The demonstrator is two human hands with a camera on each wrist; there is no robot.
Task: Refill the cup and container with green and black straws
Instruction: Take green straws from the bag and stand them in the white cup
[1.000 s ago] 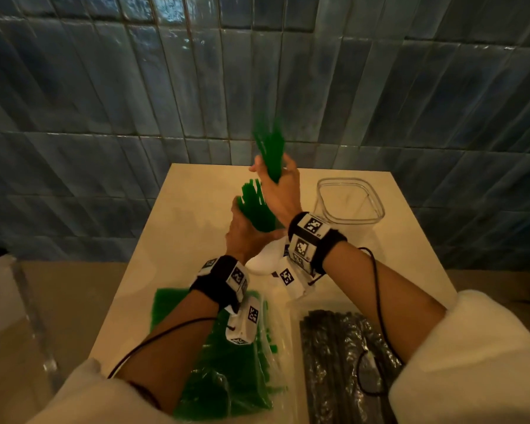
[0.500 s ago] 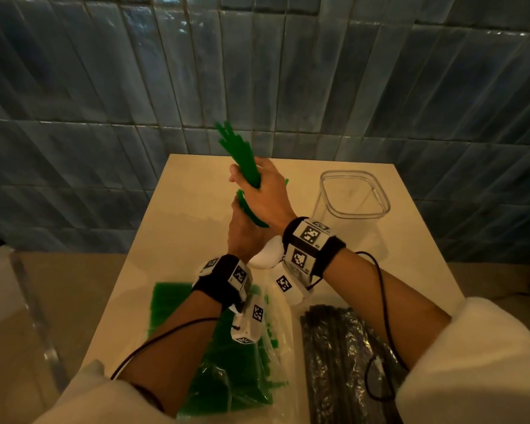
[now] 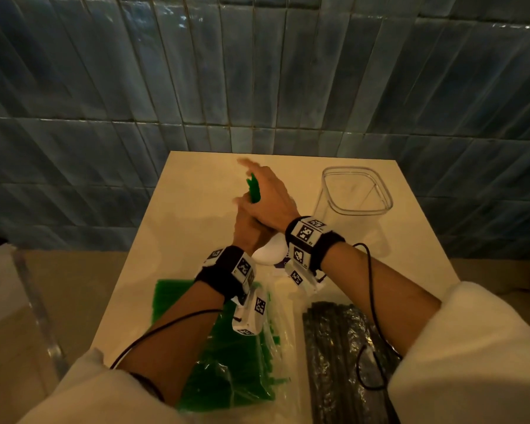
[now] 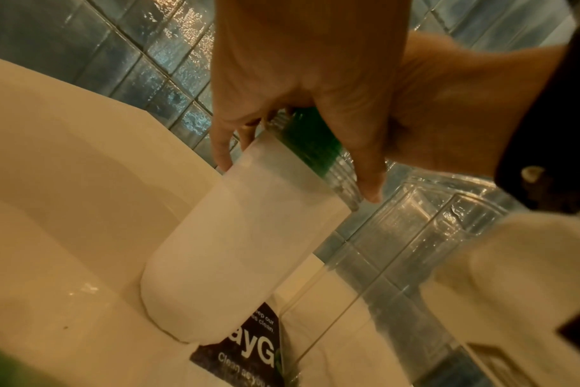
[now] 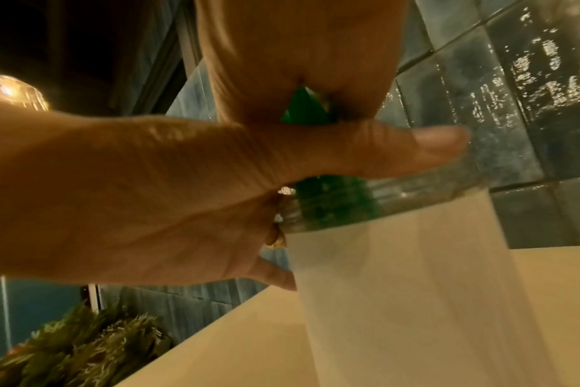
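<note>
A white cup with a clear upper band stands mid-table; a bunch of green straws sticks out of it. My left hand grips the cup at its rim, thumb lying across the straws. Over the bunch, my right hand has straight, motion-blurred fingers, and its palm rests against the straw tops. A clear square container stands empty to the right. Near me lie an open pack of green straws and a pack of black straws.
The cream table ends at a blue tiled wall. A clear acrylic panel stands off the table's left side. Cables run along both forearms. A printed label lies by the cup's foot.
My right hand has come down with the straw bunch onto the cup and its fingers have straightened. The straws now stand lower, mostly hidden between my hands.
</note>
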